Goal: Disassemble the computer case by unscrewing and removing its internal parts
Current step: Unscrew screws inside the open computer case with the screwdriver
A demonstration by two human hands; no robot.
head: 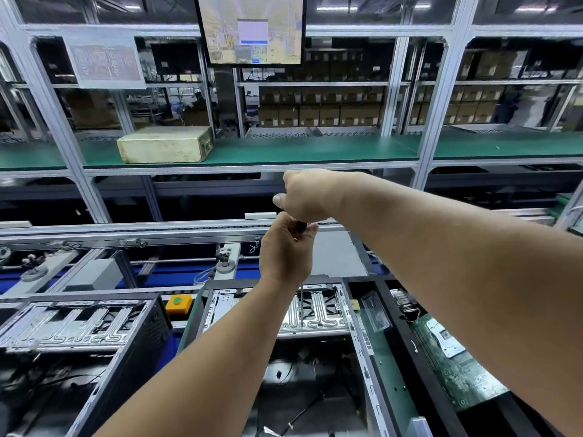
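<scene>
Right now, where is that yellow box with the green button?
In the head view, the yellow box with the green button sits left of centre on the conveyor frame, in the gap between the left computer case and the open computer case being unscrewed.

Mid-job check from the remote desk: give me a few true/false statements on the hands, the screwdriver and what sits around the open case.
1. Both hands grip the screwdriver. True: right hand on top, left hand below.
2. The shaft points down into the open computer case. True.
3. The monitor is switched off. False: it shows a lit screen.
4. A green circuit board lies left of the case. False: it lies to the right.
5. A beige box sits on the green shelf. True.
</scene>
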